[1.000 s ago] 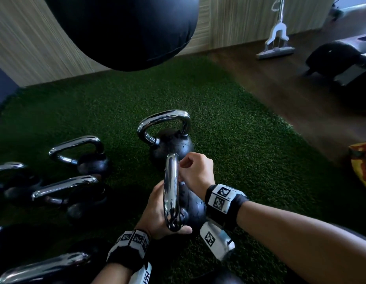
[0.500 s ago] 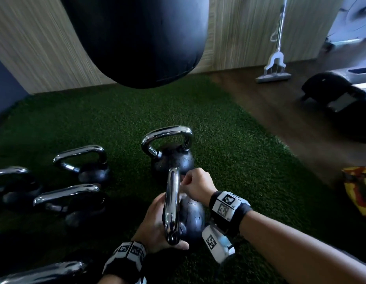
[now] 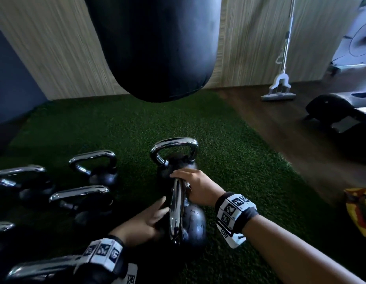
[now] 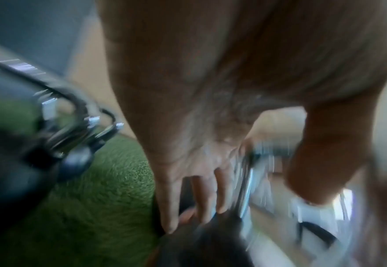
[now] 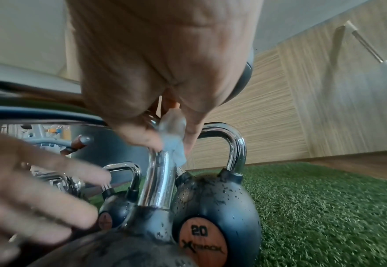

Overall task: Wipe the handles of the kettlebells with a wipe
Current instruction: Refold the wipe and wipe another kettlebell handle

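At six o'clock, right hand point(image 3: 195, 186) pinches wipe point(image 5: 173, 142) round nearest kettlebell's handle point(image 3: 176, 212); left hand point(image 3: 146, 221), fingers straight, steadies it; might topple.

Floor: green turf mat point(image 3: 120, 128) on the left and centre, dark wood floor point(image 3: 300, 136) to the right, seam running diagonally. On the turf: nearest kettlebell point(image 3: 193, 224), chrome handle edge-on to the head camera; second kettlebell point(image 3: 175, 158) touching it just behind, marked 20 in the right wrist view. To the left, a cluster of more kettlebells point(image 3: 96, 169), chrome handles, bodies mostly in shadow, exact count unclear. On the wood: mop head point(image 3: 278, 95) near the wall, black machine base point(image 3: 333, 109) at far right, yellow-orange patterned item point(image 3: 360, 212) at right edge, cut off
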`<state>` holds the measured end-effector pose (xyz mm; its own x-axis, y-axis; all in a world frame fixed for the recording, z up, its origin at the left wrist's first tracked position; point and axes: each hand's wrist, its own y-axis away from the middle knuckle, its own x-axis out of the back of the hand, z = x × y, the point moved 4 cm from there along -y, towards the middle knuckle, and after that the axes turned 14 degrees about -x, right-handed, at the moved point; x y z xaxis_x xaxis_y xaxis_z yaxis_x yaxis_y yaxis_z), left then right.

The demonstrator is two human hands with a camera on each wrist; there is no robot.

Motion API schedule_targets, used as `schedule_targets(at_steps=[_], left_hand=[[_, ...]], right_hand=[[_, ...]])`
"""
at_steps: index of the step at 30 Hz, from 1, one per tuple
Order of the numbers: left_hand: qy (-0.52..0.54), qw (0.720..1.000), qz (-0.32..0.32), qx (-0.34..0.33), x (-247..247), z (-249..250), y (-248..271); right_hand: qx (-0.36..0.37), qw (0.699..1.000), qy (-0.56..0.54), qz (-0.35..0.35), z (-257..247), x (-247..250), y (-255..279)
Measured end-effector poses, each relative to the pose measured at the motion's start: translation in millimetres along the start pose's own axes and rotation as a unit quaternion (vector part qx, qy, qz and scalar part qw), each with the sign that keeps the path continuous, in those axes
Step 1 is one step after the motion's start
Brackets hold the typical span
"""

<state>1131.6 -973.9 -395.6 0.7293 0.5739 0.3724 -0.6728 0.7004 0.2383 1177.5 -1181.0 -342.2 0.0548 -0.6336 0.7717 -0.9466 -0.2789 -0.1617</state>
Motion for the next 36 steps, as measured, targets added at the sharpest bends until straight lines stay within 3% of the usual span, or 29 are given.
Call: schedule_targets(at_steps=[2,3,5,7,8,13,18,24,27,31,36], left_hand=[[0.097,0.993,0.070,-0.002,10,20,7],[0.076,0.993,0.086,-0.009,11,35,8],[-0.086,0.992,0.088,-0.008,3,67,8],[-0.277,0.957,0.091,0.009,-10,87,2],[-0.324,0.940,0.101,0.018,-17,90,-1],[-0.349,0.926,0.135,0.058,-27,82,-7],[-0.355,0.929,0.086,0.054,-25,85,-6],[-0.435,0.900,-0.019,-0.011,-5,99,-8],[-0.473,0.877,-0.061,-0.052,8,112,-13],[-0.558,0.815,-0.121,-0.099,22,121,-26],[-0.617,0.771,-0.142,-0.073,29,116,-27]], right_hand=[[0.018,1.000,-0.006,0.003,1,-5,-3],[0.022,1.000,-0.007,0.007,1,-6,-5],[0.024,1.000,-0.008,0.015,-1,-6,-8],[0.024,1.000,-0.008,0.015,-1,-4,-8],[0.024,1.000,-0.009,0.014,0,-3,-8],[0.021,1.000,-0.006,0.002,2,0,-6],[-0.002,1.000,0.018,-0.015,-2,7,-5],[-0.073,0.993,0.090,-0.026,6,28,7],[-0.103,0.985,0.131,-0.054,14,41,21],[-0.139,0.977,0.134,-0.088,16,53,41],[-0.132,0.975,0.134,-0.118,14,62,55]])
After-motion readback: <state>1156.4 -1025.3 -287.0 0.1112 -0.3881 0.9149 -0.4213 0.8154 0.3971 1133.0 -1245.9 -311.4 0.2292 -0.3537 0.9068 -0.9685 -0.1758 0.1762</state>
